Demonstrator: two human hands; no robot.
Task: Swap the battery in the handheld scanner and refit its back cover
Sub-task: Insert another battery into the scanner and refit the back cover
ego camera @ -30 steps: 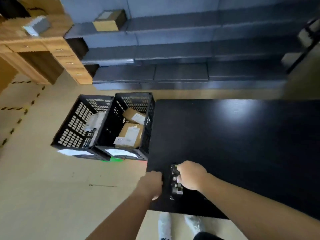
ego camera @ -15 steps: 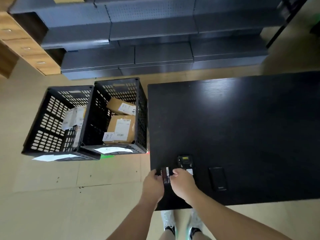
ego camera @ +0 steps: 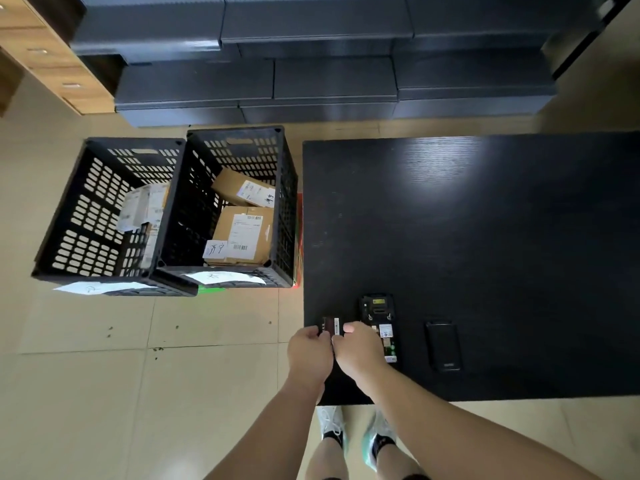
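Observation:
A small dark battery (ego camera: pixel 331 325) with a white label is pinched between my left hand (ego camera: pixel 309 355) and my right hand (ego camera: pixel 356 348), just above the near left corner of the black table (ego camera: pixel 485 237). The handheld scanner (ego camera: pixel 379 317) lies face down on the table to the right of my hands. Its back is uncovered and the battery bay with labels shows; my right hand hides its lower left part. The black back cover (ego camera: pixel 443 344) lies flat further right, apart from the scanner.
Two black slatted crates (ego camera: pixel 114 216) (ego camera: pixel 239 206) holding cardboard parcels stand on the floor left of the table. Dark shelving (ego camera: pixel 311 64) runs along the back. A wooden drawer unit (ego camera: pixel 52 64) is at the upper left. My feet show under the table's near edge.
A second ago both hands were on the scanner at the table corner. Now they hold the battery apart from it, left of the scanner. The camera has tilted further down.

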